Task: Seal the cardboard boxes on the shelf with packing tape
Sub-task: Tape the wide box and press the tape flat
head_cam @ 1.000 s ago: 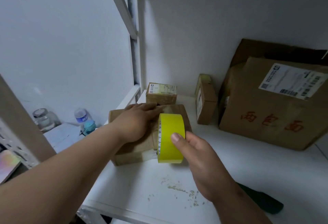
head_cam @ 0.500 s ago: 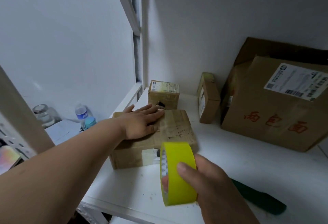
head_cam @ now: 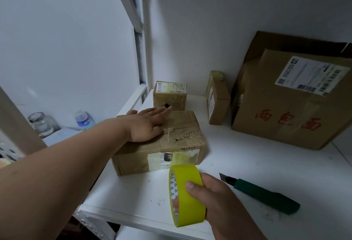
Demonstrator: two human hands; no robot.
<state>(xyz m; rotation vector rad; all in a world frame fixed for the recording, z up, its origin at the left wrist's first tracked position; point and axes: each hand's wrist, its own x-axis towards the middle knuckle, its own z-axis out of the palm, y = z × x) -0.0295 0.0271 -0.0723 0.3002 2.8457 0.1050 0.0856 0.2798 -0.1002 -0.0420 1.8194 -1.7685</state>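
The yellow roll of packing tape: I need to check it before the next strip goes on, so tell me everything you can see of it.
The yellow roll of packing tape is a wide, glossy, plastic-looking ring with a pale printed core. It stands on edge above the white shelf's front, gripped by the right hand, thumb on its outer face and fingers through the core. A translucent yellowish strip seems to run from it to the front of the worn brown cardboard box.

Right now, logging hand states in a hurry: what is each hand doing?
Left hand: open, pressing flat on the taped cardboard box.
Right hand: gripping the yellow tape roll.
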